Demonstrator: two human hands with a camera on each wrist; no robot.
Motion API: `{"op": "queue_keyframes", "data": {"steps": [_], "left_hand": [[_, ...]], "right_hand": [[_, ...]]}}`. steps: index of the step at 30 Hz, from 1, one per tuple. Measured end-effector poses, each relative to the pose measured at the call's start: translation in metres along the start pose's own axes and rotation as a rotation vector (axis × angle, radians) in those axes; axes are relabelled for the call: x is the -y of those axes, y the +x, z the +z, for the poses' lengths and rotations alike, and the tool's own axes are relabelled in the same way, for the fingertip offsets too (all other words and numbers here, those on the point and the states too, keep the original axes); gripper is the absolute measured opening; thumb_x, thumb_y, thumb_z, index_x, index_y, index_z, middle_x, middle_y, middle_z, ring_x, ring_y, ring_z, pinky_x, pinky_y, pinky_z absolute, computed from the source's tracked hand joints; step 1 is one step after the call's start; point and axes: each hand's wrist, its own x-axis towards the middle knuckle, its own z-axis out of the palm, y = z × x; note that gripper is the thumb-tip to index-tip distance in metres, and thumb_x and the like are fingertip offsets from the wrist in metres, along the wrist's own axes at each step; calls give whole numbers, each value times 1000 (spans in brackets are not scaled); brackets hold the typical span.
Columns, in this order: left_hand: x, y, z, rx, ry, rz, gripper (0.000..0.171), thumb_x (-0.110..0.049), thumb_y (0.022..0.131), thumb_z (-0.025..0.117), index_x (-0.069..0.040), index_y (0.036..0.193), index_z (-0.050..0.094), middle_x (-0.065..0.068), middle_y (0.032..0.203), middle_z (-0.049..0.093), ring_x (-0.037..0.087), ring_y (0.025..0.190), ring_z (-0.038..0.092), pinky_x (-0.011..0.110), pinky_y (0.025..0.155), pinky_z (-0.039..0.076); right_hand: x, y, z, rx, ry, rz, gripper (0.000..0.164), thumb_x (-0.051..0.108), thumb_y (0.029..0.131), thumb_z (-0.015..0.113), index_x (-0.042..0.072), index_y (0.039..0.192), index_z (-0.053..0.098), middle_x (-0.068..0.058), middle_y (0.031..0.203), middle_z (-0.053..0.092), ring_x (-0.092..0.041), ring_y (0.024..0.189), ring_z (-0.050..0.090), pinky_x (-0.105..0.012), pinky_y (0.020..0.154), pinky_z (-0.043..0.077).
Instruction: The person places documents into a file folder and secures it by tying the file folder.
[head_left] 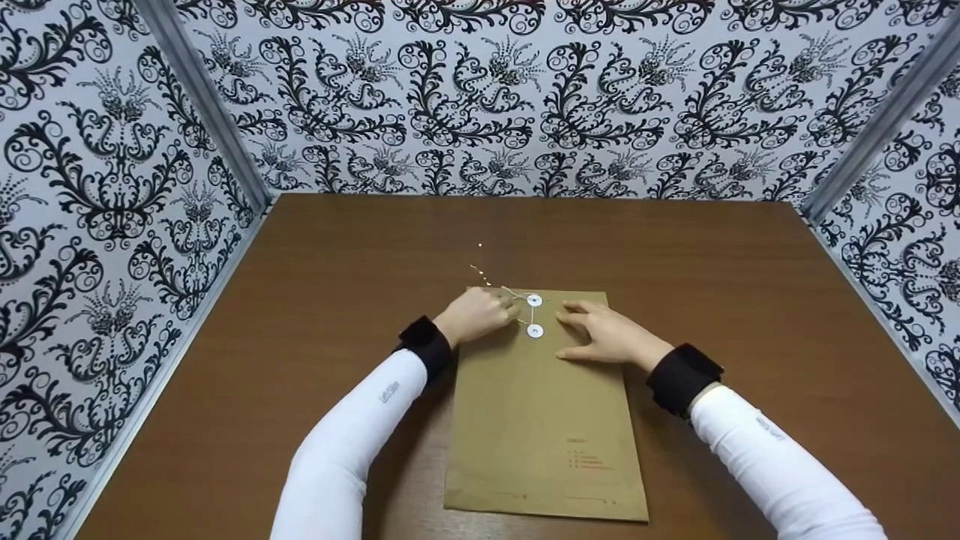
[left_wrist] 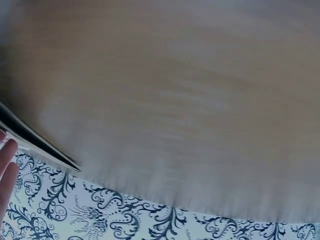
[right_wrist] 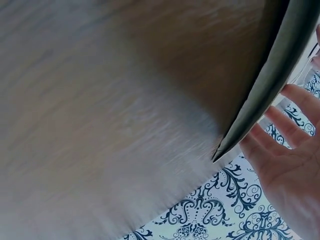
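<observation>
A brown paper file envelope [head_left: 540, 420] lies flat on the table, with two white button discs near its far end. Thin string [head_left: 532, 315] runs between the upper disc [head_left: 534, 300] and the lower disc [head_left: 535, 331], then on toward my left hand [head_left: 478, 313]. That hand has curled fingers over the envelope's far left corner and pinches the string, its fingertips partly hidden. My right hand [head_left: 607, 336] rests on the envelope to the right of the discs, fingers spread. In the right wrist view its fingers reach over the envelope's edge [right_wrist: 270, 80].
The brown wooden table [head_left: 337, 247] extends around the envelope. Patterned wall panels [head_left: 495, 97] stand behind and at both sides, joined by grey metal posts [head_left: 210, 97]. A loose pale string end [head_left: 480, 273] trails on the table beyond the envelope's far edge.
</observation>
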Motion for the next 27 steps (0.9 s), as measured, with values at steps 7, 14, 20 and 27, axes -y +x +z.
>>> {"op": "queue_keyframes", "data": {"steps": [7,14,20,27], "left_hand": [[8,-21,-2,-14,8,48,16,-21,96,63,-18,103,77,-8,107,79,12,95,73,25,78,59],[5,-32,-14,-2,-48,77,13,-21,96,63,-18,90,74,-8,95,78,14,84,70,26,72,58],[-5,-35,-26,-11,-102,85,23,-24,96,64,-19,74,66,-10,78,70,12,77,65,25,65,55],[-21,-34,-39,-18,-136,129,15,-20,91,66,-19,76,66,-9,76,68,11,77,63,25,60,53]], "right_hand": [[0,0,1,-10,-8,-8,74,44,91,74,2,147,53,-28,157,45,-50,145,43,-60,117,39],[-1,0,1,-21,-7,-19,74,44,91,75,1,147,53,-28,156,46,-49,144,44,-60,117,40],[-2,0,2,-19,-1,-27,74,44,91,75,2,147,54,-28,156,45,-48,144,44,-59,117,39],[-2,0,1,-26,-5,-28,73,43,90,75,1,147,54,-28,156,46,-48,144,45,-59,117,40]]}}
